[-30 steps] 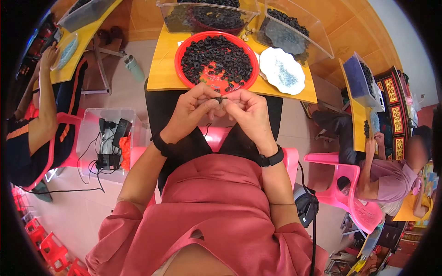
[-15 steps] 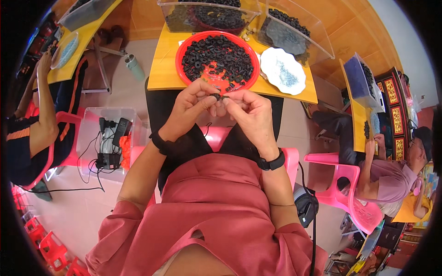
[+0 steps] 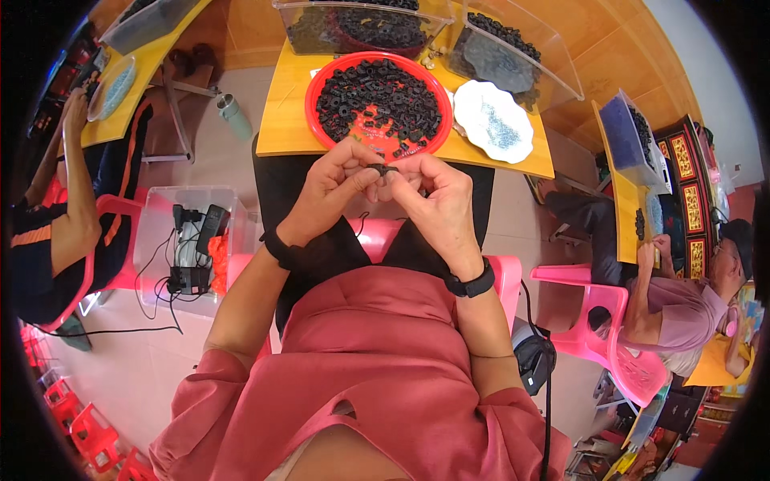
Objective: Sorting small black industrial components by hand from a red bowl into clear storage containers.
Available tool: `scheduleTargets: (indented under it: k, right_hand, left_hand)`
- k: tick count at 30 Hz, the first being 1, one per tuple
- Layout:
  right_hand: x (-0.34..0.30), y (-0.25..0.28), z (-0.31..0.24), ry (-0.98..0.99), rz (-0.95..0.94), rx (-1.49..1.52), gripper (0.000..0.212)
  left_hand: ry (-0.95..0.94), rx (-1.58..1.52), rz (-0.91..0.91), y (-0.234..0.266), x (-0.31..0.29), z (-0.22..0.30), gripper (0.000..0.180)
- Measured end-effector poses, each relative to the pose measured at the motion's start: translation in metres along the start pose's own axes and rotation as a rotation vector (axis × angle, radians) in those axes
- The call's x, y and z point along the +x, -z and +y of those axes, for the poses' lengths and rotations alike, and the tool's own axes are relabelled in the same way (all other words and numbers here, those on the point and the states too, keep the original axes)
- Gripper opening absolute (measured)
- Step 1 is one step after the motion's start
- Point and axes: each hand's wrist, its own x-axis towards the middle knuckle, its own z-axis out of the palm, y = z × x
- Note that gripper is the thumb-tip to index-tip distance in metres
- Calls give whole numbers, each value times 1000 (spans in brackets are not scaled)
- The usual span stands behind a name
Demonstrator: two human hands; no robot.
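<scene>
Just off the table's near edge, my left hand (image 3: pixel 341 180) pinches a small black part (image 3: pixel 382 169) between thumb and fingers. My right hand (image 3: pixel 433 196) meets it there, its thumb and fingertips closed on the same piece. The fingers cover much of the part, so its exact shape is hard to make out. Beyond the hands lies a round red tray (image 3: pixel 377 146) holding many small black parts (image 3: pixel 385 96). To its right sits a white scalloped plate (image 3: pixel 513 120) with a heap of tiny silvery pieces (image 3: pixel 501 132).
Clear plastic bins (image 3: pixel 361 40) of black parts stand at the back of the yellow table (image 3: pixel 285 120). On the floor at left are a box of cables (image 3: pixel 188 240) and a green flask (image 3: pixel 233 116). Co-workers sit at tables to the left and right.
My fingertips have shifted slightly around the black part, which now shows more between them. Both hands remain in nearly the same place.
</scene>
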Motion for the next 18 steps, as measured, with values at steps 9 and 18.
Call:
scheduleTargets:
  k: [9,18]
  right_hand:
    - [-1,0,-7,75,21,-139,12]
    - [2,5,4,36,-31,-119,14]
  left_hand:
    - [-22,124,20,-2,0,1,11]
    - [-51,247,27,-2,-1,0,10]
